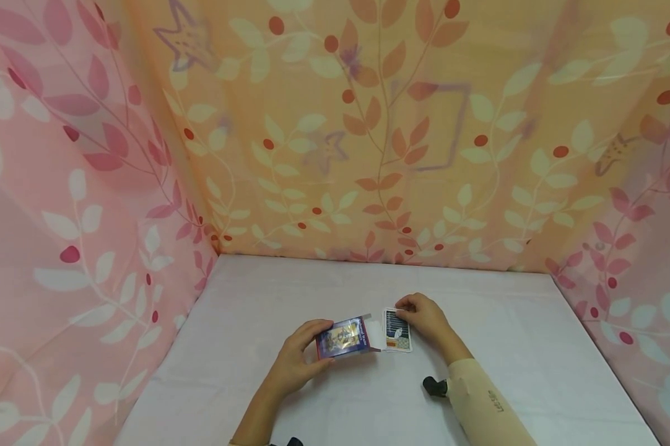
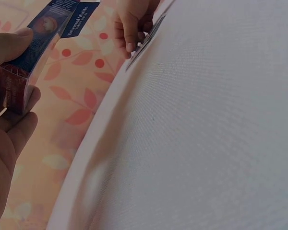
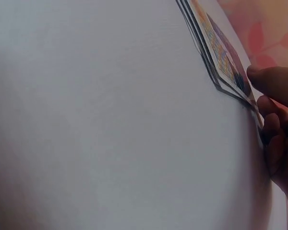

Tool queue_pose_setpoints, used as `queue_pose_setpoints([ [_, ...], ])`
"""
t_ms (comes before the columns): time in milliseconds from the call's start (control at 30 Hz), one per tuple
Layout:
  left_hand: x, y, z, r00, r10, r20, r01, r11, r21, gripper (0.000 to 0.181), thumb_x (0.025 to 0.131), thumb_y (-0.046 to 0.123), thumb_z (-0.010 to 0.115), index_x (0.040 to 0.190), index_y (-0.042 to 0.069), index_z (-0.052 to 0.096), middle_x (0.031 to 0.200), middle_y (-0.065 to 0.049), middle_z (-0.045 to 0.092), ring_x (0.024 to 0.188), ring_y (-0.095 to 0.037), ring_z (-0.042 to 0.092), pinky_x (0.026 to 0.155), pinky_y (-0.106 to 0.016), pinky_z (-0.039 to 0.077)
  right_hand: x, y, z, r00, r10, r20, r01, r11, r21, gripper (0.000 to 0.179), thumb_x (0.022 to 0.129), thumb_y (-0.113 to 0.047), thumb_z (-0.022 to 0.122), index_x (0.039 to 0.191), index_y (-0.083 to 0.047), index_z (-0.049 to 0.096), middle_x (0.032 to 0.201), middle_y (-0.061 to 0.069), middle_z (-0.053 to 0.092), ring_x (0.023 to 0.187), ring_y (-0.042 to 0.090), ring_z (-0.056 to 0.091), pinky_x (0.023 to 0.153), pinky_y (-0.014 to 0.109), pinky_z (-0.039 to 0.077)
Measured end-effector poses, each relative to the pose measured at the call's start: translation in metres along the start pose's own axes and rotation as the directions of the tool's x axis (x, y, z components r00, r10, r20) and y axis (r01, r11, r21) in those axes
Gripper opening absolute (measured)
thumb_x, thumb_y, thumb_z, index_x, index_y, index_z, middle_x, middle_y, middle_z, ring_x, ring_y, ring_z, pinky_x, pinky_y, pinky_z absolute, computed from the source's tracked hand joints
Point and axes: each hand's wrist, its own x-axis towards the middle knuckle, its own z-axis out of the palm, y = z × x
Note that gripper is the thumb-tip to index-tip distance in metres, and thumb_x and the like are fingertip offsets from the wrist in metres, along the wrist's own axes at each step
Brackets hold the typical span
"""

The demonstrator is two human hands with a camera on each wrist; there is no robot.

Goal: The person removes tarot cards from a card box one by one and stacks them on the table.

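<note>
My left hand (image 1: pixel 295 358) grips a blue and purple card box (image 1: pixel 339 338) by its sides, thumb on the near side and fingers on the far side. Its flap end faces right and stands open, and in the left wrist view the flap reads "Universal Waite". Just right of the box, a small stack of printed cards (image 1: pixel 397 332) lies on the white cloth. With thumb and curled fingers my right hand (image 1: pixel 428 317) pinches the stack's far right corner. Seen in the right wrist view, the cards (image 3: pixel 220 50) are slightly fanned at the edges. The box's inside is hidden.
A white cloth (image 1: pixel 212 347) covers the table. Leaf-patterned curtains (image 1: pixel 290 155) stand along the back and both sides. A black device (image 1: pixel 435 386) sits at the right sleeve's cuff, and part of another shows near the left wrist at the bottom edge.
</note>
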Motion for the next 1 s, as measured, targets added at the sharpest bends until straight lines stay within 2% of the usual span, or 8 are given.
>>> queue_pose_setpoints([
  [133, 0.000, 0.005, 0.000, 1.000, -0.011, -0.004, 0.011, 1.000, 0.005, 0.076, 0.073, 0.002, 0.091, 0.140, 0.020, 0.060, 0.142, 0.006, 0.058, 0.134, -0.020, 0.055, 0.112, -0.044, 0.048, 0.000, 0.001, 0.001, 1.000, 0.009, 0.003, -0.009, 1.000, -0.011, 0.019, 0.092, -0.028, 0.077, 0.107, -0.017, 0.075, 0.104, 0.000, 0.067, 0.092, 0.018, 0.058, 0.087, 0.040, 0.051],
  [300, 0.000, 0.011, 0.001, 1.000, -0.018, -0.010, 0.018, 1.000, 0.006, 0.074, 0.073, -0.005, 0.089, 0.140, 0.012, 0.060, 0.141, 0.000, 0.059, 0.134, -0.024, 0.056, 0.112, -0.048, 0.047, -0.003, 0.000, -0.001, 1.000, 0.022, 0.014, -0.022, 0.999, 0.042, 0.018, 0.095, -0.028, 0.074, 0.111, -0.018, 0.074, 0.110, 0.001, 0.067, 0.096, 0.020, 0.058, 0.090, 0.041, 0.053],
  [400, 0.001, 0.011, 0.001, 1.000, -0.014, -0.009, 0.014, 1.000, 0.004, 0.074, 0.073, -0.005, 0.089, 0.139, 0.009, 0.060, 0.141, -0.001, 0.059, 0.133, -0.025, 0.056, 0.112, -0.049, 0.047, -0.006, -0.002, -0.004, 1.000, 0.018, 0.006, -0.018, 0.995, 0.094, 0.017, 0.097, -0.027, 0.072, 0.111, -0.018, 0.073, 0.110, 0.003, 0.066, 0.096, 0.020, 0.057, 0.088, 0.038, 0.052],
  [500, 0.000, 0.007, 0.001, 1.000, -0.002, -0.005, 0.002, 1.000, 0.011, 0.074, 0.073, -0.001, 0.090, 0.140, 0.012, 0.060, 0.141, 0.002, 0.059, 0.133, -0.023, 0.056, 0.112, -0.048, 0.048, -0.011, -0.007, -0.008, 1.000, -0.006, -0.017, 0.008, 0.993, 0.120, 0.016, 0.098, -0.026, 0.071, 0.111, -0.017, 0.073, 0.107, 0.003, 0.064, 0.093, 0.020, 0.057, 0.084, 0.034, 0.050],
  [700, 0.000, -0.001, 0.000, 0.999, 0.045, 0.005, -0.045, 0.999, 0.014, 0.075, 0.074, 0.006, 0.092, 0.141, 0.020, 0.060, 0.142, 0.006, 0.058, 0.133, -0.021, 0.056, 0.111, -0.044, 0.050, -0.030, -0.023, -0.018, 0.996, -0.043, -0.084, 0.055, 0.986, 0.156, 0.017, 0.097, -0.023, 0.071, 0.112, -0.016, 0.073, 0.107, 0.003, 0.066, 0.093, 0.019, 0.060, 0.083, 0.033, 0.053],
  [1000, 0.000, -0.002, 0.000, 0.998, 0.063, 0.024, -0.064, 0.998, 0.019, 0.073, 0.078, 0.012, 0.090, 0.143, 0.018, 0.058, 0.143, 0.006, 0.057, 0.134, -0.021, 0.056, 0.111, -0.045, 0.049, -0.066, -0.041, -0.023, 0.985, -0.021, -0.170, 0.058, 0.975, 0.213, 0.014, 0.098, -0.023, 0.071, 0.110, -0.018, 0.073, 0.105, 0.000, 0.066, 0.091, 0.017, 0.060, 0.077, 0.024, 0.055],
])
